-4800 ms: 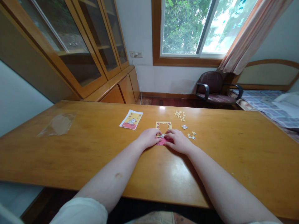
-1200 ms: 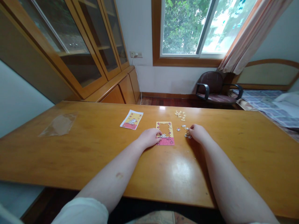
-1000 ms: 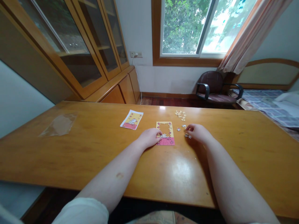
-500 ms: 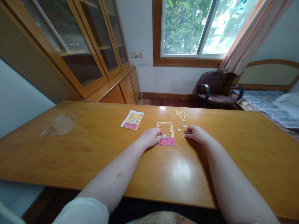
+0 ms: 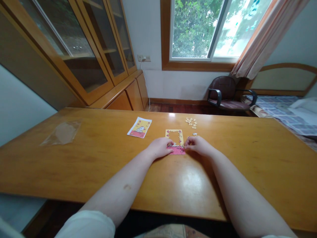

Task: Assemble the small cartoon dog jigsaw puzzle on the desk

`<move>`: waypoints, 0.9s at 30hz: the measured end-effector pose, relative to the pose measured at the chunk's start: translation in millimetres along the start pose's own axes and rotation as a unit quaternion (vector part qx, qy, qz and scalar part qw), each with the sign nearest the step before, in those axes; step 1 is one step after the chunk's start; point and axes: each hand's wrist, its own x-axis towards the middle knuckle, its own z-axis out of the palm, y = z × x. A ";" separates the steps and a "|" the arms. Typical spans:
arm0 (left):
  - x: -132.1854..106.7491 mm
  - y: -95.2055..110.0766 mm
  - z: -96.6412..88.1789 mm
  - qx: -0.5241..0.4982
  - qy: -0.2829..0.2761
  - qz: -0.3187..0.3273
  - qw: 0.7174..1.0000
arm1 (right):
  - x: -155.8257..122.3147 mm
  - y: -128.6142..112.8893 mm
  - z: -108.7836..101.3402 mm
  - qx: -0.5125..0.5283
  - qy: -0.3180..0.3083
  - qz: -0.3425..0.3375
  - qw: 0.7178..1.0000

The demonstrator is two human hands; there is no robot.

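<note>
A small jigsaw puzzle (image 5: 177, 151) lies on the table, its yellow and pink border joined around an open middle, with some white pieces along the lower part. My left hand (image 5: 160, 147) grips the puzzle's left edge, fingers curled and thumb on the pink part. At its right edge, my right hand (image 5: 198, 145) is closed in a pinch on a small puzzle piece, mostly hidden by the fingertips. Just beyond that hand lies a loose white piece (image 5: 194, 134). Farther back is a pile of yellowish loose pieces (image 5: 191, 122).
A picture card (image 5: 140, 127) showing a white animal on yellow and pink lies left of the puzzle. Clear plastic wrapping (image 5: 63, 133) rests at the left of the wooden table (image 5: 104, 158). Beyond stand a glass-fronted cabinet (image 5: 119, 89) and an armchair (image 5: 224, 89).
My right hand has moved left from the loose pieces to the puzzle's right edge, bringing a piece along. My left hand stays at the left edge.
</note>
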 end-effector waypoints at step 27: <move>0.1 0.4 -1.0 -0.003 -0.015 -0.002 1.000 | 1.3 -6.7 18.9 -0.171 0.038 -0.074 0.982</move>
